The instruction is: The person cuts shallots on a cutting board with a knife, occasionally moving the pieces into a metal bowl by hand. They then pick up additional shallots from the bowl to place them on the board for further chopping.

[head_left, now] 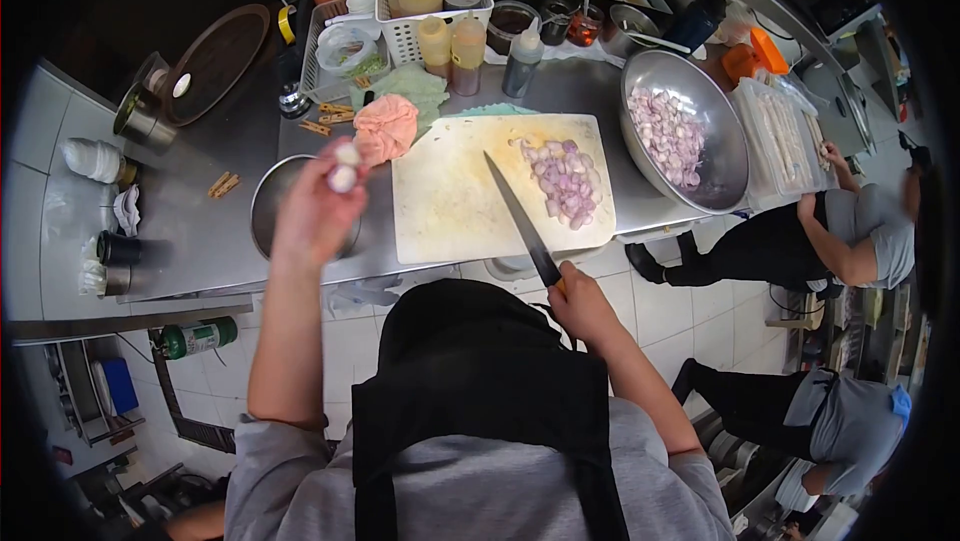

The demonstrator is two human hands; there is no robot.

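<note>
Left hand: fingers closed around two or so pale, rounded pieces (343, 179), perhaps peeled shallots, though blur hides their exact form; the hand (318, 206) is at left of centre, above the small steel bowl (257, 203).
Right hand: fingers wrapped round the knife's handle, lower centre; this hand (588, 313) is just off the board's near edge.
Knife: long, narrow, tapering blade (522, 221) with a dull metallic surface; its long axis slants from the handle at lower right to the tip at upper left, pointing away from the body.
Key relation: the pale pieces lie left of the blade, with the board's left part between; the left hand is nearer the tip, the right hand nearer the heel.
Cutting board: pale, flat, round-cornered slab (440, 196), scuffed and stained yellowish towards the top.
Chopped pile: moist-looking, purple-white chunks (568, 186), right of the blade on the board.
Large bowl: wide, smooth, shiny metal (722, 131), upper right, holding similar cut pieces (665, 141).
Cloth: crumpled, soft, salmon-pink (387, 129), beside the board's upper left corner.
</note>
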